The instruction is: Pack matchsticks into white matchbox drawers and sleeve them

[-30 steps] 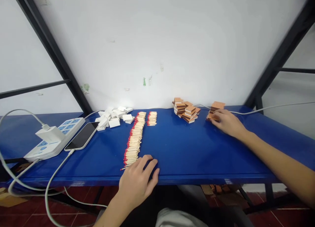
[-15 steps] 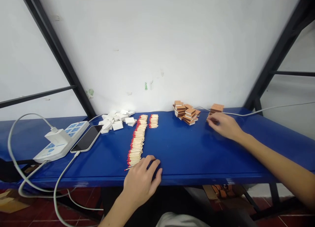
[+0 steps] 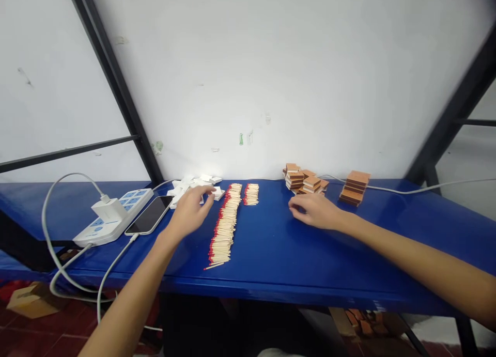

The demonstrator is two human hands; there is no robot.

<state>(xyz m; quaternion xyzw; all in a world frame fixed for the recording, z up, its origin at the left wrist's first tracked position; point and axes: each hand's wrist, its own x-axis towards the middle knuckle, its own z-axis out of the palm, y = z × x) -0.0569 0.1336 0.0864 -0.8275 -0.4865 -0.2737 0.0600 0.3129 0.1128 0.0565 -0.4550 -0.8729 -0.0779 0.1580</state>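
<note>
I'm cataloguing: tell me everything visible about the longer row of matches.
The longer row of matches lies on the blue table, running from near the wall toward the front edge. Red heads face left, pale wooden-looking sticks right, packed closely. The frontmost match sits slightly askew. The left hand is nearby, apparently not touching.

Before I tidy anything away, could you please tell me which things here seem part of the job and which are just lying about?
Likely part of the job:
white pieces by the left hand
matches in two rows
brown boxes near the right hand
brown stack farther right

Seemingly just lying about:
phone
power strip
charger
cardboard box on the floor
</note>
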